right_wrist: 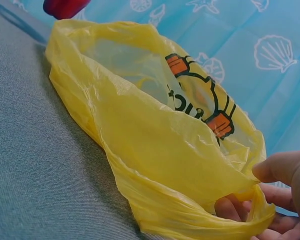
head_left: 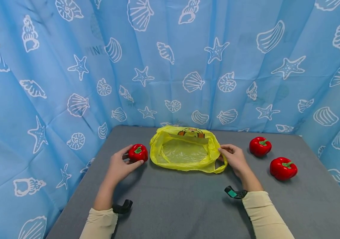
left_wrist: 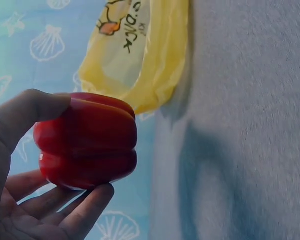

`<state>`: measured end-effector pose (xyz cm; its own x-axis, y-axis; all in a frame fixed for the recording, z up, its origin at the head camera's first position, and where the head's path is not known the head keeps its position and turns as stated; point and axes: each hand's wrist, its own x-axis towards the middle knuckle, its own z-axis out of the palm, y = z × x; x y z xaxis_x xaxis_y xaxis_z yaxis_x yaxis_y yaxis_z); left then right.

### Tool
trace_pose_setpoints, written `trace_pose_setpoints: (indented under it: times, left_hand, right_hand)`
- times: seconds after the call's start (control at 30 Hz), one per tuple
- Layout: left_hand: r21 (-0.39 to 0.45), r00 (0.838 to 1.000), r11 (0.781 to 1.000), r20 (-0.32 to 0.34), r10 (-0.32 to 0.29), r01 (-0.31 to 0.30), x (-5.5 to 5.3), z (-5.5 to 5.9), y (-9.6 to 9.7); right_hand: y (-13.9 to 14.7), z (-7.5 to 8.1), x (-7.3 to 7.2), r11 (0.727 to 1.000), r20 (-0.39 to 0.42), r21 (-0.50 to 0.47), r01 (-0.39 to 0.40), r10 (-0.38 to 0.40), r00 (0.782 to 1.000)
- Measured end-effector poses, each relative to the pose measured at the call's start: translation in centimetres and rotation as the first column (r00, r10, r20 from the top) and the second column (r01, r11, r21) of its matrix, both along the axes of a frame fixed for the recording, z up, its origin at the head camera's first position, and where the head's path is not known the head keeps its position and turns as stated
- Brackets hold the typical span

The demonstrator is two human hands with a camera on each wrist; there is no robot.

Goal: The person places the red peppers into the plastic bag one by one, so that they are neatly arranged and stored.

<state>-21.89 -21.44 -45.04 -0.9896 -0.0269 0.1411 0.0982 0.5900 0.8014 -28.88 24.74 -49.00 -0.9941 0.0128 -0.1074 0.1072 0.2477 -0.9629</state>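
A red bell pepper point(head_left: 138, 153) with a green stem is gripped between the thumb and fingers of my left hand point(head_left: 121, 166), held just above the table, left of the bag. In the left wrist view the same pepper point(left_wrist: 87, 142) shows its lobed underside. A yellow plastic bag point(head_left: 187, 167) lies with its mouth spread wide, a cartoon print on its far side. My right hand point(head_left: 233, 158) pinches the bag's right edge near the handle loop; some of its fingers are behind the plastic in the right wrist view.
Two more red bell peppers, a farther one point(head_left: 260, 146) and a nearer one point(head_left: 283, 168), sit on the grey table point(head_left: 187, 205) to the right of my right hand. A blue curtain point(head_left: 170, 66) with white shell prints hangs behind the table and along its left side.
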Motion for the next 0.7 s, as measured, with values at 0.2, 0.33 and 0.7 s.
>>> trace_pose_setpoints:
  times: [0.2,0.33,0.7]
  left_hand:
    - [0.011,0.999,1.0,-0.025,-0.025,0.025,-0.2,0.2,1.0]
    - [0.011,0.999,0.999,-0.036,-0.038,0.038,-0.5,0.3,1.6]
    - [0.048,0.994,0.995,-0.059,-0.087,0.09,-1.1,0.5,3.9]
  right_hand:
    - [0.1,0.0,0.0,1.0,0.016,0.0,0.012,-0.012,1.0]
    - [0.1,-0.1,-0.1,1.0,0.018,-0.007,0.003,-0.003,1.0]
    - [0.2,-0.1,0.1,1.0,0.011,-0.02,-0.001,0.001,1.0]
